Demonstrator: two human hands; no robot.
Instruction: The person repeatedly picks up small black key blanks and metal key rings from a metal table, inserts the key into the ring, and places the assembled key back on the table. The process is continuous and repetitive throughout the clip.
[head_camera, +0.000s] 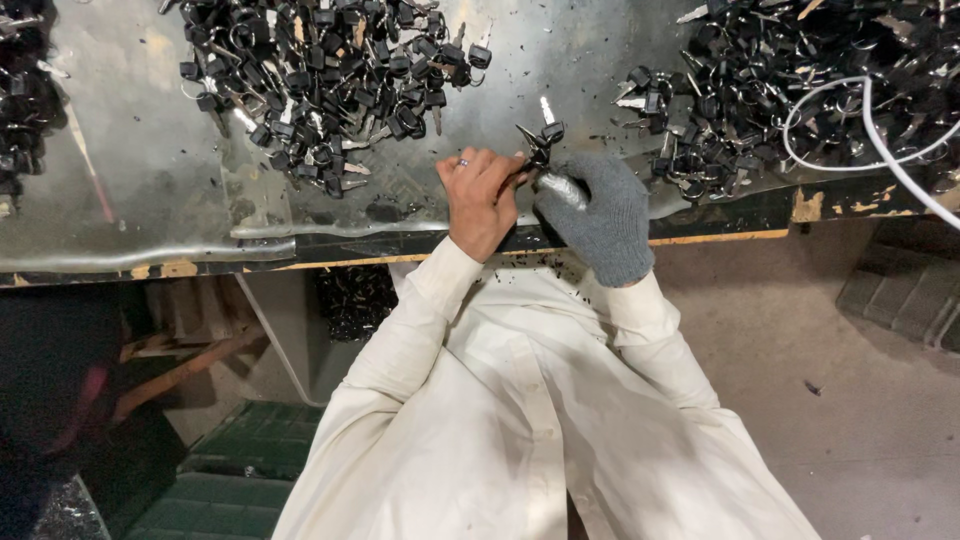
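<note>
Gripped a black-headed key (541, 143) tight with bare left hand (483, 200); squeezed a small metal tool (560, 187) in gloved right hand (600, 215), probably for safety. Left key piles (320, 70) far behind.

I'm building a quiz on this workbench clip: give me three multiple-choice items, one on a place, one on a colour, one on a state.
1. Where does the white cable lie?
A. Over the right-hand pile of black-headed keys
B. On the floor
C. Across the person's lap

2. What colour is the knitted glove on the right hand?
A. Orange
B. Grey
C. White

3. How is the bare left hand?
A. Flat and empty on the metal-sheet bench
B. Hanging below the bench
C. Pinching a black-headed key

Answers: 1 A, it loops over those keys; 2 B, the knit is grey; 3 C, its fingers close on the key.
</note>
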